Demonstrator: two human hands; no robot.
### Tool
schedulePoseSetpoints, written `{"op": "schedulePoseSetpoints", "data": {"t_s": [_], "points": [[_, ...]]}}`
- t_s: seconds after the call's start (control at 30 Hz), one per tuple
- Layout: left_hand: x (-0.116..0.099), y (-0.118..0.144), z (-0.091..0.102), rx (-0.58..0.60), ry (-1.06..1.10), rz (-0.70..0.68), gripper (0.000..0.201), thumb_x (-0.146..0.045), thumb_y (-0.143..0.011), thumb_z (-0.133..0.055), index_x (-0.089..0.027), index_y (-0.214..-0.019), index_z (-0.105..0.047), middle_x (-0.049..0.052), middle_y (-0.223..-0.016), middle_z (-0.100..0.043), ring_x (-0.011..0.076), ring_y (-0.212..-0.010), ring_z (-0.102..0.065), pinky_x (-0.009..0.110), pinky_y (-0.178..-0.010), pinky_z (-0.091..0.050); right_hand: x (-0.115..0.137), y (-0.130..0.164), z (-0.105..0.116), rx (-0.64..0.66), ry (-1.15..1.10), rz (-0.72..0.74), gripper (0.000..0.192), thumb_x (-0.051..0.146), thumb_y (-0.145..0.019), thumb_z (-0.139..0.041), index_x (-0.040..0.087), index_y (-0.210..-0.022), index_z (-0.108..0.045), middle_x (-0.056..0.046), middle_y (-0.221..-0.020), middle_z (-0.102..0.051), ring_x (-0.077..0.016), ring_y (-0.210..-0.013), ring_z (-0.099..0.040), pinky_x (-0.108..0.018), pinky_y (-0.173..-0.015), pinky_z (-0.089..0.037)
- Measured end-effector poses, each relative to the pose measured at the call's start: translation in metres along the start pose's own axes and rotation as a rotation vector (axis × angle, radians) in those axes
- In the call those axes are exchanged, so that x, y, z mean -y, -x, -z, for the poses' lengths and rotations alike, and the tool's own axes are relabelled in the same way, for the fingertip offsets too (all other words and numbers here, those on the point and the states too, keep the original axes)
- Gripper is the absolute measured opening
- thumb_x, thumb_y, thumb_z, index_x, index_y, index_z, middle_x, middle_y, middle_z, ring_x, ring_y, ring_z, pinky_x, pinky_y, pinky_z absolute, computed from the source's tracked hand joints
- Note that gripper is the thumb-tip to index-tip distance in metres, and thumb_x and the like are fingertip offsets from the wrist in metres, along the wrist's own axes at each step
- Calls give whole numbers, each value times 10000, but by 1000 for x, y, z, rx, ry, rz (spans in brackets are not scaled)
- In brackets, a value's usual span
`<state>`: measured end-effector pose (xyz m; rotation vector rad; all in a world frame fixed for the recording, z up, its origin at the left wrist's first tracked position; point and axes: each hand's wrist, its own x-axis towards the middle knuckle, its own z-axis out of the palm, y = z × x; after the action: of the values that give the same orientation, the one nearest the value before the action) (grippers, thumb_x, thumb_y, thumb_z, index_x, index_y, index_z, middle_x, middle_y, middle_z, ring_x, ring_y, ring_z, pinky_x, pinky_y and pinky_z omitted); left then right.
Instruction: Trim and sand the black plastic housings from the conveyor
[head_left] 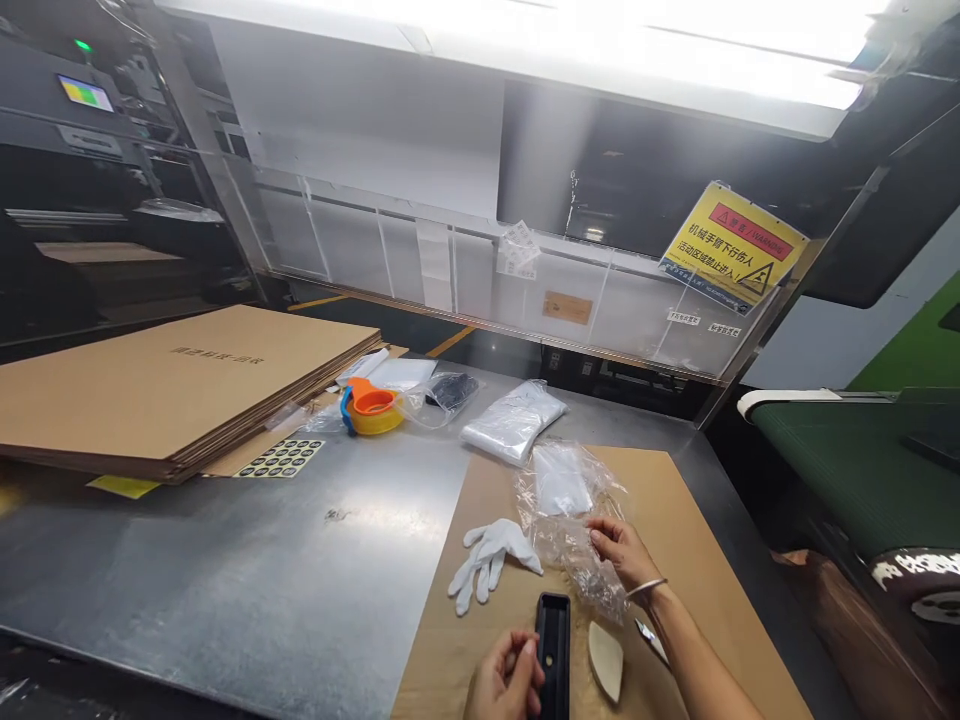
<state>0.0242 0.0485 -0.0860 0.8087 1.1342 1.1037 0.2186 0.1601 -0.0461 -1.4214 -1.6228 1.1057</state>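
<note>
My right hand (pixel 621 552) pinches the edge of a crumpled clear plastic bag (pixel 589 570) between thumb and fingers. At the lower middle, my left hand (pixel 504 678) is closed, its fingers curled at the left side of a long black tray-like part (pixel 555 635). What those fingers hold, if anything, is hidden. A beige, pointed oval piece (pixel 606 662) lies to the right of the black part. Beside my right wrist is a small shiny object (pixel 651 638), partly covered by the forearm. A white glove (pixel 495 560) rests on the cardboard sheet (pixel 442 640) left of the bag.
Stacked flat cardboard (pixel 187 370) covers the table's left side. Behind are an orange tape dispenser (pixel 371 405), a sticker sheet (pixel 281 458), a bagged dark item (pixel 450 390) and a pack of plastic bags (pixel 514 420). A green conveyor belt (pixel 847 450) runs at the right; a clear panel stands behind.
</note>
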Motion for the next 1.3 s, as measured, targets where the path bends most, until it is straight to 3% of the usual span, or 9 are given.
{"op": "schedulePoseSetpoints", "data": {"t_s": [0.1,0.23,0.3,0.43,0.53,0.7,0.93,1.17,1.3], "points": [[-21,-6,-7,21,-10,-76,532,-565,-697,-580,-168,-1049,-545,59,-820,-623,122,-541,-551,209,-402,-400,20,28,-10,30,-194,-8,371,501,-832,-523,135,-873,-573,32,-648,-523,-71,-517,-477,-218,-504,-406],[-57,-9,-11,100,-244,-430,564,-386,-680,-677,-203,-1188,-516,116,-1242,-515,241,-1164,-442,350,-933,-386,46,65,-22,83,-356,-26,449,599,-716,-595,157,-790,-570,35,-610,-470,-67,-502,-396,-212,-493,-334],[-71,-9,-10,249,-305,-422,281,-400,-742,-611,-174,-903,-655,89,-967,-641,224,-983,-547,321,-846,-426,55,78,-23,125,-374,-39,422,572,-696,-631,161,-785,-591,37,-600,-465,-69,-509,-381,-210,-494,-313],[-84,-6,-8,324,-333,-361,377,-443,-828,-478,-153,-632,-617,-6,-527,-538,119,-508,-481,231,-517,-397,63,95,-19,199,-320,-48,362,501,-667,-689,153,-755,-646,24,-598,-501,-82,-535,-392,-216,-504,-296],[-84,1,-5,247,-362,-384,345,-435,-829,-481,-167,-661,-618,3,-578,-549,141,-571,-496,247,-559,-401,65,102,-20,182,-245,-28,356,501,-691,-664,147,-679,-626,34,-553,-466,-83,-521,-376,-220,-498,-278],[-76,26,0,-161,-415,-588,237,-402,-793,-539,-198,-697,-609,35,-733,-569,197,-790,-507,308,-764,-392,76,117,-32,15,-61,38,297,430,-761,-612,162,-646,-554,28,-587,-461,-100,-556,-403,-232,-525,-301],[-65,48,-13,232,61,12,341,-451,-660,-687,-136,-691,-560,-6,-606,-524,93,-524,-444,213,-494,-358,87,136,-62,-87,230,228,179,258,-793,-562,196,-629,-526,-1,-648,-500,-139,-620,-448,-256,-562,-306],[-43,42,-3,-110,133,-39,350,-467,-703,-620,-179,-579,-465,-40,-556,-445,105,-526,-433,234,-522,-358,80,134,-70,-213,285,237,238,294,-855,-506,207,-644,-440,27,-601,-424,-116,-543,-419,-226,-496,-329],[-41,42,10,-310,-251,-487,191,-238,-699,-668,-195,-877,-616,29,-875,-606,191,-868,-527,303,-784,-376,82,129,-78,-197,355,323,198,262,-873,-461,209,-682,-461,1,-655,-461,-139,-614,-455,-248,-560,-357]]}}
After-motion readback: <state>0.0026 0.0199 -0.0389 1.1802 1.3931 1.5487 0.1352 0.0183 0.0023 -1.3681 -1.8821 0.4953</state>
